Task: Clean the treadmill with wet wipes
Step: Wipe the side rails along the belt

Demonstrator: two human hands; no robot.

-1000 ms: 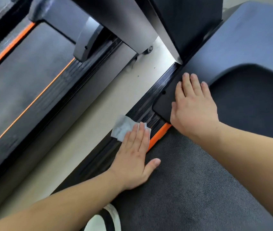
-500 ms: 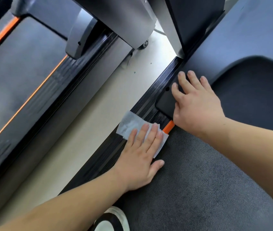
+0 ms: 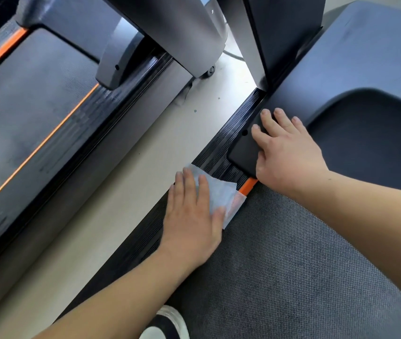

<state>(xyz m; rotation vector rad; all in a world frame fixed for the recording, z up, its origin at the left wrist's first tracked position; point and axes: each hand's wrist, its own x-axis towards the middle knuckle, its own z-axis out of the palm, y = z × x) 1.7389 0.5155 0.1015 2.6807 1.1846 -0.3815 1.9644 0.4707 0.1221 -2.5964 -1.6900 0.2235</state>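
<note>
Fingers (image 3: 187, 183) press wipe (image 3: 222, 197) onto ribbed treadmill rail (image 3: 221, 143).

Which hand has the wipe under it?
The left hand: it presses flat on the wet wipe on the ribbed side rail. The right hand rests bare on the black end cover.

One head-worn wide-angle view, steeply downward, close above the treadmill (image 3: 292, 277).

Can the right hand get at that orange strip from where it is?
Probably yes: the right hand rests right beside the bare orange strip, nothing between them. Lower down, the wipe under the left hand covers it.
</note>
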